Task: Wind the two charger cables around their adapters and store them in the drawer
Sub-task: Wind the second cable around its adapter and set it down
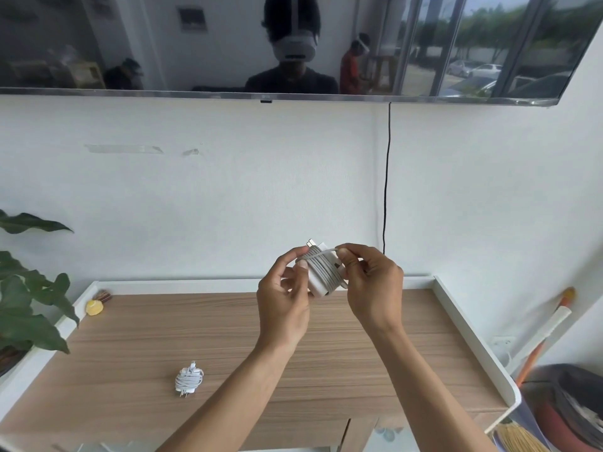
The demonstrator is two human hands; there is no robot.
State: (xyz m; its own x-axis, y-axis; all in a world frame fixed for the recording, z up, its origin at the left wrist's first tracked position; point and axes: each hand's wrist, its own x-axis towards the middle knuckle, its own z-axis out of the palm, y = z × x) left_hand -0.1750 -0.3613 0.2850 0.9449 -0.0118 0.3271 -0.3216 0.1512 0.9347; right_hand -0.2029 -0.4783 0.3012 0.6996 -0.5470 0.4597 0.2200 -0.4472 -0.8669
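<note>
A white square adapter [321, 272] with grey cable coiled tightly around it is held up above the wooden tabletop [228, 340]. My left hand [282, 305] grips its left side with thumb and fingers. My right hand [372, 282] pinches the loose end of the cable across the top of the coil. A second, smaller white adapter [188, 379] lies on the tabletop at the front left, its white cable wrapped around it. The drawer front below the table edge is barely visible.
A white raised rim [470, 324] borders the tabletop. A small yellow object [94, 307] sits at the back left corner. Plant leaves [29, 308] overhang the left side. A broom [535, 347] and bin stand to the right. A black cord [386, 177] hangs down the wall.
</note>
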